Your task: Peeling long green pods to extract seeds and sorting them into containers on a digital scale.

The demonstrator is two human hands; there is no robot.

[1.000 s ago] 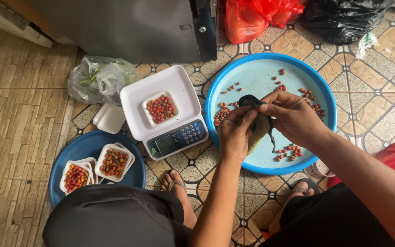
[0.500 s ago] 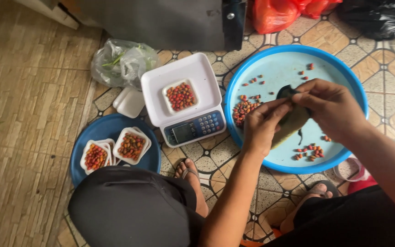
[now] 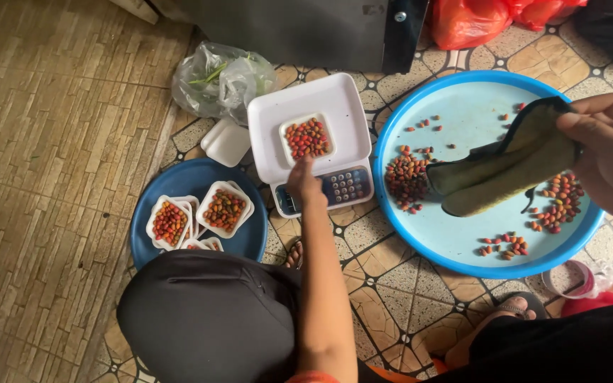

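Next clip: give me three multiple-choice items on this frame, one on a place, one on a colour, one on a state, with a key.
1. Where is the left hand?
A. at the small tray on the scale
B. in the plastic bag
C. on the dark blue plate

2. What colour is the big round tray with loose seeds?
A. white
B. light blue
C. red

3. What is the right hand doing?
A. resting empty
B. holding a dark pod
C. gripping a knife

Key: A, fingers reach the small tray on the scale; B, its rim shows blue; B, fingers pinch the dark pod.
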